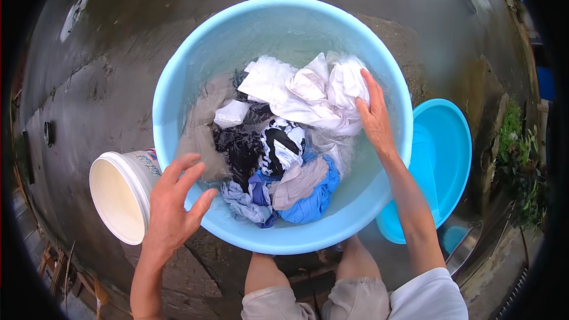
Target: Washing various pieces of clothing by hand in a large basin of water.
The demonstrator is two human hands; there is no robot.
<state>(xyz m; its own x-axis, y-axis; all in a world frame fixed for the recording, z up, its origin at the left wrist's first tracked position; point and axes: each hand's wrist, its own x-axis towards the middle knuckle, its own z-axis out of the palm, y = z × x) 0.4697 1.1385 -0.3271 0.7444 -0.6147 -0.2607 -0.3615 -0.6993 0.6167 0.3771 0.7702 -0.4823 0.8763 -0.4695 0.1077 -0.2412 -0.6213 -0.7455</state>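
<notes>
A large light-blue plastic tub (289, 244) holds water and soaking clothes. My right hand (375, 118) rests against the right end of a bunched white garment (311, 91); whether its fingers grip the cloth is unclear. Over the tub's left rim, my left hand (180, 200) has its fingers apart and nothing in them. Below the white garment lie a black cloth (238, 146), a black-and-white patterned cloth (282, 144), a grey cloth (298, 184) and a bright blue cloth (313, 202). Grey-brown fabric (202, 142) floats at the left, with a small white folded piece (231, 114) beside it.
A white plastic bucket (118, 198) lies tipped at the tub's left. To the right, a turquoise basin (460, 142) with a ribbed washboard surface (422, 173) stands tilted against the tub. A metal basin (466, 244) is nearby. Green plants (524, 155) edge the wet concrete ground (102, 98).
</notes>
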